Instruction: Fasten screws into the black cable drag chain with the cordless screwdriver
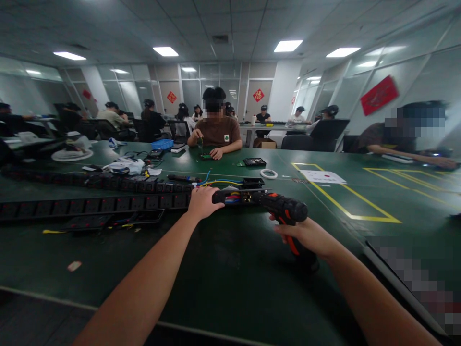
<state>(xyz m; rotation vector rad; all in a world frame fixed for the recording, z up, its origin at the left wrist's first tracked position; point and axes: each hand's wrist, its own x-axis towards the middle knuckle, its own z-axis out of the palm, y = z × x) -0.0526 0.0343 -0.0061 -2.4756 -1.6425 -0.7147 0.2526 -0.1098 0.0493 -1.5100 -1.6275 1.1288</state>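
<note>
So from my end of the feed, the left hand (202,202) is curled down over the end of a long black power strip (108,205) lying on the green table (230,274), pinning it right where the strip's open end shows a bundle of coloured wires (232,197). The right hand (308,236) is wrapped tight round the grip of a black and orange cordless screwdriver (284,211), which sits just right of the strip's end with its nose pointed left into that open end; can't tell if the bit is actually touching anything in there. A second power strip (118,182) runs parallel just behind the first one. Behind the strip's open end there's loose blue and yellow wire (219,181) and a small black housing (252,182), and a bit further back a white roll of tape (268,173). Well to the right of the strip, yellow floor-style lines (345,206) are marked on the tabletop, with a white sheet of paper (323,177) inside them. Across the table behind the strips, a person in a brown shirt (218,132) is working on something small.
</note>
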